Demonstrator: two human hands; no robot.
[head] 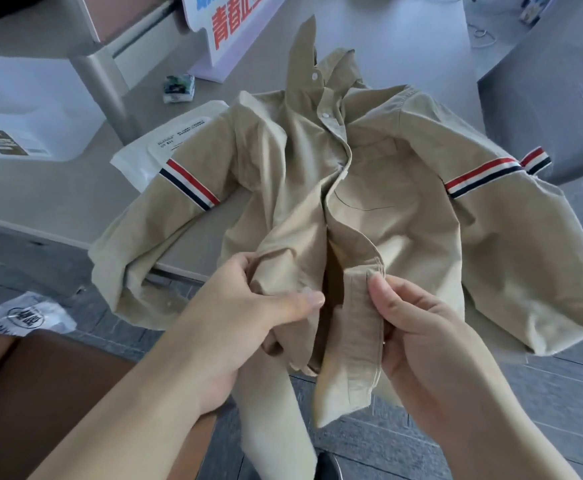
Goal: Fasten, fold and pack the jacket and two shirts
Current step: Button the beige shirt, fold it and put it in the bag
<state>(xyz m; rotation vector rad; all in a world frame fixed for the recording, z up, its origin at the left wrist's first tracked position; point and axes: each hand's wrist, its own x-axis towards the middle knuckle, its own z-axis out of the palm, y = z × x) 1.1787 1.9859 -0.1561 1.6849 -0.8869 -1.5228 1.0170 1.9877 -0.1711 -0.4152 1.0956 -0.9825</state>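
Observation:
A beige shirt [380,188] with red, white and navy stripes on both sleeves lies front up across the grey table [58,188], its lower part hanging over the near edge. White buttons show on the collar and upper placket; lower down the front hangs apart. My left hand [248,306] grips the left front panel near the hem, thumb on top of the cloth. My right hand [418,327] pinches the right front placket strip between thumb and fingers. The two edges are a small gap apart.
A white plastic mailer bag [165,147] lies under the shirt's left shoulder. A white box [27,109] sits at the left, a small packet [178,89] and a sign with red characters [238,26] at the back. A clear bag [27,315] lies on the floor.

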